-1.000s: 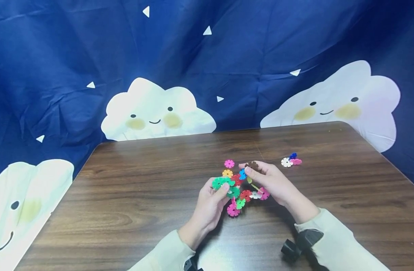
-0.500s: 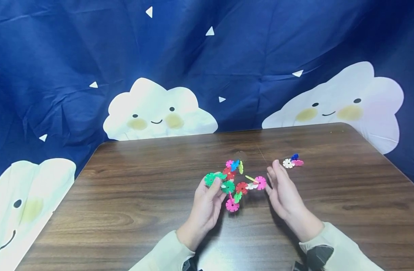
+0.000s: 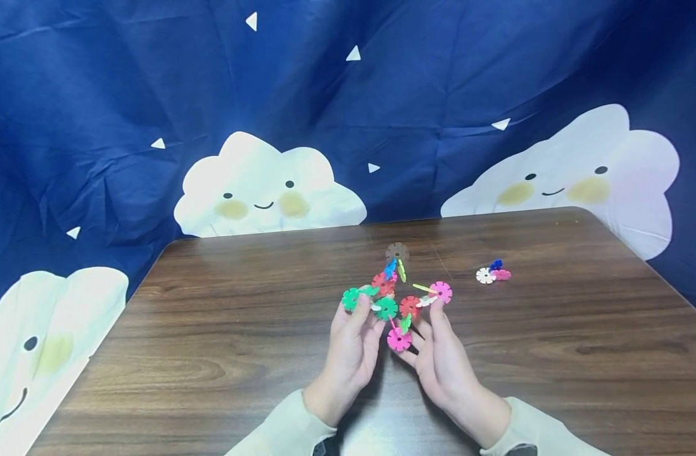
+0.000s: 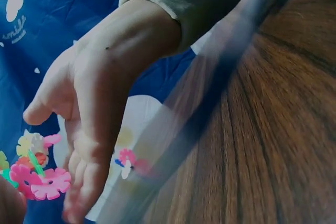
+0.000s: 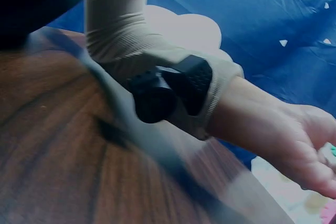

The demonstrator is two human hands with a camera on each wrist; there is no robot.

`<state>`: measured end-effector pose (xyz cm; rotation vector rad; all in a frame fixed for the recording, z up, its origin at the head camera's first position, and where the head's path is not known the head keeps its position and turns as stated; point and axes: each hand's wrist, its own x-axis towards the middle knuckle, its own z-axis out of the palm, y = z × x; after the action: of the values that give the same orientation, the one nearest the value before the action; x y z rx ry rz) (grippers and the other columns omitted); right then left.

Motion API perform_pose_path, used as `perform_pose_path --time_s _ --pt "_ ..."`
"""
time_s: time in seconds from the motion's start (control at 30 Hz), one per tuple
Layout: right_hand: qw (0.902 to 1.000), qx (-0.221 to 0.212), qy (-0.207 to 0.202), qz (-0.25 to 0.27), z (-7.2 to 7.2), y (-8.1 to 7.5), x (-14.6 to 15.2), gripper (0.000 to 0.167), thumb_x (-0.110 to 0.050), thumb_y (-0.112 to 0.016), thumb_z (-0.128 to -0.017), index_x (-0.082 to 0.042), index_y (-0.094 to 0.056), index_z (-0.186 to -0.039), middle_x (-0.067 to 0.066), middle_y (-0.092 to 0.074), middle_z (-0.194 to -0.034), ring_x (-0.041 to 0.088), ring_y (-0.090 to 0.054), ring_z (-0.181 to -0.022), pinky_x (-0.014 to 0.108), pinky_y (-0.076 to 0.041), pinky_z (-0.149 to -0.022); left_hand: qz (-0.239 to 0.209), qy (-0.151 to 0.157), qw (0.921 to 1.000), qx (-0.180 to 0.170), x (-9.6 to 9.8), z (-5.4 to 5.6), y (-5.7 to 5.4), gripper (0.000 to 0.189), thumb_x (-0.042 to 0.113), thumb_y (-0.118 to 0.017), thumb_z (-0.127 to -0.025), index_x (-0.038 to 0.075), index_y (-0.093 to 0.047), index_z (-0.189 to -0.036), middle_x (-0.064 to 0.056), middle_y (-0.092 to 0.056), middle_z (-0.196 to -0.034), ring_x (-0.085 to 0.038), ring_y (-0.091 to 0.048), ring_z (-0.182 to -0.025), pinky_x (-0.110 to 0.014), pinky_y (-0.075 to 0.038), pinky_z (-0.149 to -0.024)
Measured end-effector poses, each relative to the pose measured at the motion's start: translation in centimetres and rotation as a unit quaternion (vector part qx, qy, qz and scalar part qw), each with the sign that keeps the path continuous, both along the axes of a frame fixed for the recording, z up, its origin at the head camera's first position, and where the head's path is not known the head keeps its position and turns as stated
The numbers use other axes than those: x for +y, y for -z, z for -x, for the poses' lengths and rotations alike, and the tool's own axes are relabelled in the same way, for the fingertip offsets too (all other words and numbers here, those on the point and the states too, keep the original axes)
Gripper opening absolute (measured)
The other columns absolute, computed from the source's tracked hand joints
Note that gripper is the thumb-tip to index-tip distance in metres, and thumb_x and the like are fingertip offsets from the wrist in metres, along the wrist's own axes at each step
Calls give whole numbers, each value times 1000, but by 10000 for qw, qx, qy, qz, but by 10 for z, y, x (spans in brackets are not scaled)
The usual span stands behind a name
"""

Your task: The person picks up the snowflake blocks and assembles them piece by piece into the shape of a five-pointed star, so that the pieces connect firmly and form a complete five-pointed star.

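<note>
In the head view, my left hand (image 3: 353, 351) pinches a green snowflake disc (image 3: 351, 299) under its thumb. That disc belongs to a joined chain of plastic snowflake discs, held above the table. Among them are a brown disc (image 3: 397, 253) at the far end, a red disc (image 3: 409, 307) and a pink disc (image 3: 399, 339) nearest me. My right hand (image 3: 447, 367) is beside the near part, fingertips behind the lower pink disc and thumb raised below another pink disc (image 3: 441, 292). The left wrist view shows this right hand (image 4: 94, 98) with its thumb spread from the fingers.
A small joined cluster of a white disc (image 3: 486, 275), a dark blue disc and a pink disc lies on the wooden table (image 3: 222, 354) to the right. Behind the table hangs a blue cloth (image 3: 404, 82) printed with smiling clouds.
My right hand has let go of the brown and blue discs, moved away to the right, then come down and in beside the near pink disc. The left hand keeps its hold.
</note>
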<state>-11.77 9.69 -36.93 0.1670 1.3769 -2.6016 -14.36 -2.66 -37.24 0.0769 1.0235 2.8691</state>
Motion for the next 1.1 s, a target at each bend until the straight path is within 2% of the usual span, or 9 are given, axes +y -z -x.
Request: perform_pose_path --time_s 0.1,0.2,0.4,0.53,0.67,0.8,0.93,1.1 --pt "9997 15 189 -145 -3 0 -4 58 -59 -28 -91 -26 -14 -136 11 -20 -151 14 -48 -120 45 -43 -97 -74 48 10000 36 2 -1 -1 19 9 -42 -97 3 -42 -115 -8 -56 -117 -21 -52 -116 -40 -36 -106" --pt "9989 52 360 -282 -3 1 -6 44 -54 -33 -93 -25 -24 -125 7 -33 -140 6 -55 -106 38 -51 -88 -132 89 9998 87 3 -2 0 19 9 -41 -97 3 -41 -115 -10 -55 -119 -22 -51 -118 -39 -36 -106" --pt "9967 71 639 -487 -2 3 -5 27 -37 -42 -97 -24 -30 -117 -3 -50 -110 8 -61 -94 29 -55 -76 -179 137 9997 135 5 -2 2 21 9 -41 -97 2 -41 -117 -8 -56 -115 -19 -54 -113 -38 -36 -105" --pt "9959 238 711 -515 -1 5 -3 25 -26 -47 -97 -21 -31 -115 -3 -56 -100 11 -64 -88 28 -56 -73 -134 179 9996 177 5 -2 3 23 9 -43 -97 1 -41 -118 -6 -58 -113 -18 -56 -109 -37 -37 -105" --pt "9941 470 762 -609 1 10 0 23 -22 -48 -96 -19 -34 -114 -3 -58 -94 10 -64 -85 29 -56 -71 -46 233 9995 230 3 -2 6 15 7 -46 -95 6 -48 -109 -3 -60 -107 -16 -58 -103 -36 -40 -102" --pt "9914 721 753 -794 3 16 5 21 -19 -48 -96 -18 -36 -114 -3 -59 -89 10 -65 -80 31 -57 -68 119 387 9988 284 0 0 10 14 3 -47 -92 13 -55 -99 1 -63 -98 -12 -60 -94 -33 -42 -98" --pt "9874 993 671 -1032 6 19 14 20 -15 -49 -96 -17 -38 -113 -2 -60 -87 10 -65 -74 33 -57 -65 377 615 9969 299 -5 3 13 19 1 -47 -88 16 -56 -96 5 -63 -89 -8 -60 -85 -28 -42 -93" --pt "9800 1404 534 -1305 10 19 26 19 -9 -50 -95 -16 -42 -111 -1 -58 -85 10 -64 -71 39 -56 -61 592 1026 9923 355 -13 6 15 23 0 -44 -84 15 -54 -98 4 -60 -99 -9 -58 -95 -30 -38 -99"
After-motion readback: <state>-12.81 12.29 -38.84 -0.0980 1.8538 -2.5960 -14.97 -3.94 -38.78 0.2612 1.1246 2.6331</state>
